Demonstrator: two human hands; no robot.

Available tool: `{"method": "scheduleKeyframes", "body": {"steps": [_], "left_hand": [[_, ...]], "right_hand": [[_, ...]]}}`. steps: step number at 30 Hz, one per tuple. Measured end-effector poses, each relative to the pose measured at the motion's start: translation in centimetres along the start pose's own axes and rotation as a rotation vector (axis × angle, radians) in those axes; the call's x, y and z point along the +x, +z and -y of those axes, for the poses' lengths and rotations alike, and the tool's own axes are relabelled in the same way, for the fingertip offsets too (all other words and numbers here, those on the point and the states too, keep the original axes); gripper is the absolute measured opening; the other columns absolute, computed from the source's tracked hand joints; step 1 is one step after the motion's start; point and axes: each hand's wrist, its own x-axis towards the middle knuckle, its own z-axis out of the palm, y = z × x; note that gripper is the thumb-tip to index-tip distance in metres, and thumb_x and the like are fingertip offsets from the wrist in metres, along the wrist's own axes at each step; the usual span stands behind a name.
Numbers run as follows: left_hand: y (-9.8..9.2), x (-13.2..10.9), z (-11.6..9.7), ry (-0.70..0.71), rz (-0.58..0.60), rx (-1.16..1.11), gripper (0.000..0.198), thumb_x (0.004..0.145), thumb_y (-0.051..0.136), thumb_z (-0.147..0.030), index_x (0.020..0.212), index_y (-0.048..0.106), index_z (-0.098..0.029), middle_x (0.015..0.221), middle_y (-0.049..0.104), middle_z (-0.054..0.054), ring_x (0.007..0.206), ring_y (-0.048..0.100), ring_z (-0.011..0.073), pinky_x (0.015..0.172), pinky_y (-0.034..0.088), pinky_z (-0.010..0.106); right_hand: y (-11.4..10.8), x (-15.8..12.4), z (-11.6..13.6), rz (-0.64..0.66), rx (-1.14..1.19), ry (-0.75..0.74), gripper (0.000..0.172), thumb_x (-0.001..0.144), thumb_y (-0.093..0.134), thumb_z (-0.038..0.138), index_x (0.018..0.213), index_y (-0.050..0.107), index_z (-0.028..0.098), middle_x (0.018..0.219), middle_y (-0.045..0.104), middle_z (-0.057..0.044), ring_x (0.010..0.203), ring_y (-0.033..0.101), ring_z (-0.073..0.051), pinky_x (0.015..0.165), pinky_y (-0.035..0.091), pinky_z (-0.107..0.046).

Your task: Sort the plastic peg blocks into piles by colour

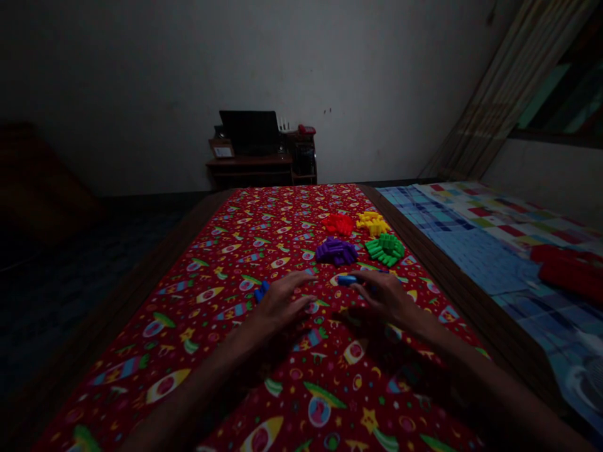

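My right hand (384, 292) pinches a small blue block (347, 280) between thumb and fingers, a little above the red patterned cloth (282, 248). Across from it, my left hand (285, 296) has its thumb and fingers apart with nothing between them. Just beyond the left hand lie a few blue blocks (262, 290), partly covered by it. Ahead of the right hand sit a purple pile of blocks (336, 251) and a green pile (385, 249). Farther back are a red pile (338, 223) and a yellow pile (372, 223). A bit of blue shows behind my right fingers.
A dark laptop (252, 133) stands on a small wooden desk (254, 162) against the far wall. To the right spreads a bed with a blue checked cover (471, 251) and a red cloth (572, 273). A curtain (509, 94) hangs by the window.
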Motion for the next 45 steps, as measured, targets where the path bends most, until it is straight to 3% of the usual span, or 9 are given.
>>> {"method": "scheduleKeyframes", "body": {"steps": [6, 12, 16, 21, 28, 34, 37, 40, 45], "left_hand": [[-1.0, -1.0, 5.6, -0.010, 0.019, 0.312, 0.032, 0.089, 0.051, -0.040, 0.113, 0.061, -0.020, 0.117, 0.061, 0.011, 0.110, 0.057, 0.0256, 0.093, 0.049, 0.043], [-0.7, -1.5, 5.1, -0.068, 0.050, 0.226, 0.031, 0.089, 0.051, -0.037, 0.112, 0.064, -0.020, 0.111, 0.065, 0.010, 0.102, 0.061, 0.0244, 0.090, 0.051, 0.039], [-1.1, -0.4, 2.8, -0.169, 0.023, 0.054, 0.036, 0.082, 0.059, -0.041, 0.113, 0.065, -0.023, 0.114, 0.067, 0.007, 0.104, 0.063, 0.0251, 0.091, 0.052, 0.039], [0.5, 0.6, 0.4, -0.330, 0.075, -0.413, 0.046, 0.077, 0.065, -0.043, 0.116, 0.063, -0.020, 0.111, 0.070, 0.009, 0.096, 0.067, 0.0247, 0.081, 0.057, 0.037], [3.6, -0.4, -2.1, -0.438, 0.239, -0.815, 0.068, 0.073, 0.071, -0.046, 0.132, 0.047, -0.021, 0.110, 0.070, 0.009, 0.098, 0.067, 0.0237, 0.081, 0.056, 0.035], [1.5, -0.5, -1.3, -0.253, 0.228, -0.391, 0.044, 0.086, 0.055, -0.046, 0.122, 0.057, -0.022, 0.112, 0.070, 0.007, 0.099, 0.067, 0.0222, 0.084, 0.055, 0.034], [-1.7, -0.4, 1.4, -0.105, 0.063, 0.071, 0.038, 0.086, 0.054, -0.048, 0.115, 0.064, -0.025, 0.119, 0.066, 0.007, 0.108, 0.062, 0.0237, 0.094, 0.050, 0.037], [-4.5, -0.4, 4.6, -0.153, -0.005, 0.235, 0.041, 0.085, 0.052, -0.047, 0.114, 0.064, -0.020, 0.118, 0.065, 0.011, 0.111, 0.060, 0.0268, 0.097, 0.047, 0.041], [-5.9, -0.2, 7.1, -0.376, 0.275, 0.373, 0.036, 0.079, 0.053, -0.044, 0.099, 0.069, -0.019, 0.104, 0.071, 0.011, 0.097, 0.066, 0.0275, 0.086, 0.051, 0.035]], "right_hand": [[-4.8, -2.1, -7.7, -0.185, -0.346, 0.343, 0.032, 0.086, 0.049, 0.031, 0.102, 0.072, 0.015, 0.087, 0.075, -0.012, 0.070, 0.069, -0.023, 0.061, 0.049, -0.029], [-4.1, -3.9, -9.3, 0.093, -0.158, 0.339, 0.045, 0.092, 0.038, 0.043, 0.082, 0.072, 0.015, 0.069, 0.071, -0.005, 0.059, 0.062, -0.016, 0.053, 0.042, -0.022], [-4.1, -3.5, -8.7, 0.042, -0.166, 0.347, 0.048, 0.092, 0.038, 0.044, 0.071, 0.069, 0.014, 0.059, 0.066, -0.004, 0.053, 0.058, -0.014, 0.049, 0.038, -0.022], [-4.0, -1.9, -4.8, -0.138, -0.127, 0.277, 0.035, 0.091, 0.046, 0.037, 0.089, 0.073, 0.016, 0.080, 0.074, -0.008, 0.068, 0.067, -0.020, 0.064, 0.050, -0.027], [1.4, -1.5, 2.4, 0.169, 0.167, -0.251, 0.040, 0.093, 0.050, 0.025, 0.133, 0.051, 0.020, 0.128, 0.060, -0.012, 0.114, 0.059, -0.018, 0.092, 0.050, -0.032], [1.2, -1.4, 1.4, 0.103, 0.048, -0.163, 0.022, 0.094, 0.049, 0.025, 0.110, 0.064, 0.019, 0.096, 0.070, -0.009, 0.083, 0.065, -0.017, 0.074, 0.052, -0.028], [-1.5, -1.6, -0.4, -0.039, -0.097, -0.008, 0.024, 0.094, 0.048, 0.031, 0.100, 0.068, 0.018, 0.091, 0.071, -0.009, 0.079, 0.065, -0.019, 0.073, 0.050, -0.029], [-3.7, -2.2, -2.9, -0.127, -0.192, 0.155, 0.029, 0.093, 0.048, 0.035, 0.097, 0.070, 0.017, 0.090, 0.073, -0.010, 0.077, 0.067, -0.021, 0.071, 0.050, -0.030], [-4.8, -3.3, -6.3, -0.013, -0.239, 0.222, 0.035, 0.091, 0.046, 0.037, 0.096, 0.073, 0.016, 0.082, 0.074, -0.010, 0.070, 0.068, -0.022, 0.063, 0.049, -0.029]]}}
